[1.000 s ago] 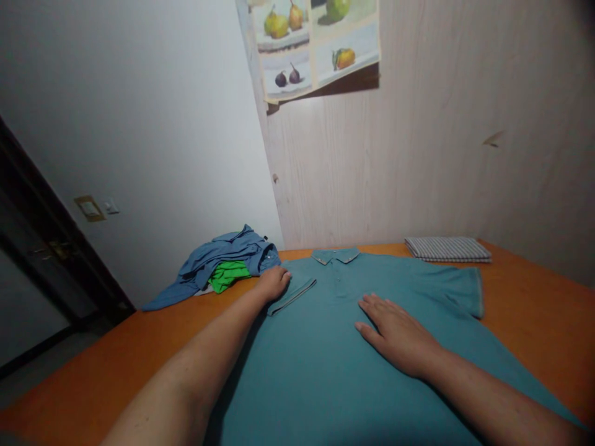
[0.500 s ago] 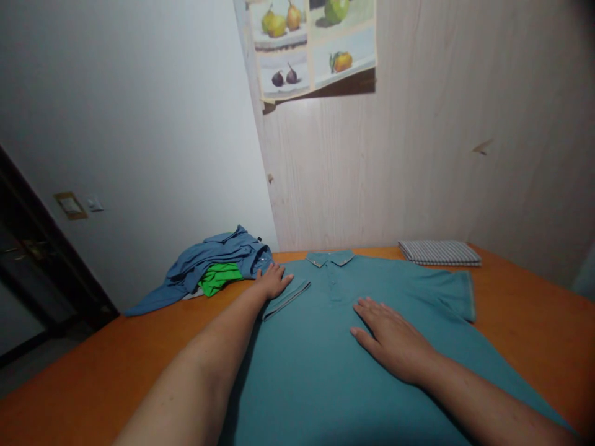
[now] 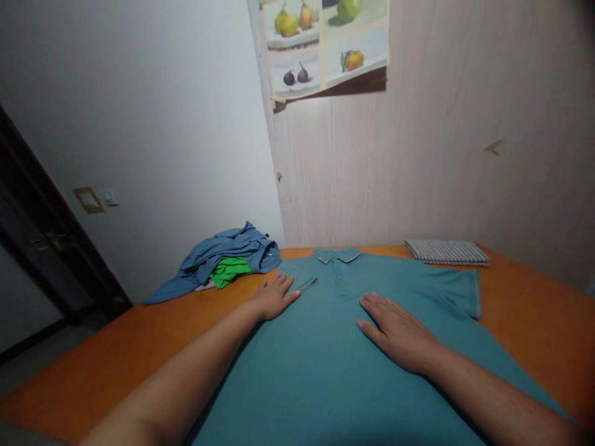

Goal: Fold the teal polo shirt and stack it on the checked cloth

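Observation:
A teal polo shirt [image 3: 325, 365] lies spread face up on the orange table [image 3: 139, 347], collar toward the wall. My left hand [image 3: 274, 296] rests flat on the shirt's folded-in left sleeve, fingers stretched out and apart. My right hand [image 3: 395, 331] lies flat on the chest of the shirt, fingers extended. Neither hand holds anything.
A heap of clothes, a blue shirt [image 3: 218, 254] over a green garment [image 3: 229, 271], lies at the table's back left. A folded striped cloth [image 3: 446, 252] sits at the back right by the wooden wall. A fruit poster [image 3: 325, 46] hangs above. A dark door [image 3: 28, 248] stands at left.
My left hand has slid back toward me along the left sleeve and its fingers have spread flat. My right hand has stayed on the chest of the shirt.

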Tool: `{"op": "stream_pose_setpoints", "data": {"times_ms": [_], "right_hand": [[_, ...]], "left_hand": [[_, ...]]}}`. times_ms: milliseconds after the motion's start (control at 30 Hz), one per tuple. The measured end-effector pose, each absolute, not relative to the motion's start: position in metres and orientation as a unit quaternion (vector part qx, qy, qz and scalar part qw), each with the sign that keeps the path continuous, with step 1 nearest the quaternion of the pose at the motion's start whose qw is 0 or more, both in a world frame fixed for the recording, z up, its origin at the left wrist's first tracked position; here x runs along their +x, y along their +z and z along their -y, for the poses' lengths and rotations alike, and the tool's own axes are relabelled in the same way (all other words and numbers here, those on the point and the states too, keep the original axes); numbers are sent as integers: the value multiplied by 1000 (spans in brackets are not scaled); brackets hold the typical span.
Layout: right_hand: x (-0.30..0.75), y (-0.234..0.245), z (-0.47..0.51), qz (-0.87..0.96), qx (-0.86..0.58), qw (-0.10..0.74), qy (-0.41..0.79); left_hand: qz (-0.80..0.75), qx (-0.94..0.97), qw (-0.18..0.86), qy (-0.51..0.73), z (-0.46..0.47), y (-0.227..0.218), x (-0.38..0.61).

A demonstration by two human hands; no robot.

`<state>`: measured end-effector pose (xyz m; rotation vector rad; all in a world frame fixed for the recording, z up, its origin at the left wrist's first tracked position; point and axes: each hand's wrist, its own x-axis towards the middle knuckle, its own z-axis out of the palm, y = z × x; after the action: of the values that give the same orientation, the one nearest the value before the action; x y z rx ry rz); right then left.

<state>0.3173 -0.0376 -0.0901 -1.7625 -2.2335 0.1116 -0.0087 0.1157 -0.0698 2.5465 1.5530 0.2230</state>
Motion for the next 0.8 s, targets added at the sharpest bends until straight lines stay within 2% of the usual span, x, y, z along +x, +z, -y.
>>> {"op": "stream_pose_setpoints", "data": {"times_ms": [167, 300, 433, 567, 800], "right_hand": [[317, -88, 38, 775, -614, 143, 42], [317, -88, 37, 778, -611, 141, 50], [316, -85, 36, 779, -609, 137, 55], [315, -81, 37, 781, -607, 135, 65], [316, -80, 35, 774, -613, 139, 75]], "left_hand": [[-536, 841, 71, -1, -106, -64, 0], [-552, 832, 56, 16, -88, -46, 22], [-483, 872, 69, 41, -48, -37, 49], [-418, 904, 84, 31, -10, -45, 66], [-408, 909, 87, 26, 8, -70, 67]]}}
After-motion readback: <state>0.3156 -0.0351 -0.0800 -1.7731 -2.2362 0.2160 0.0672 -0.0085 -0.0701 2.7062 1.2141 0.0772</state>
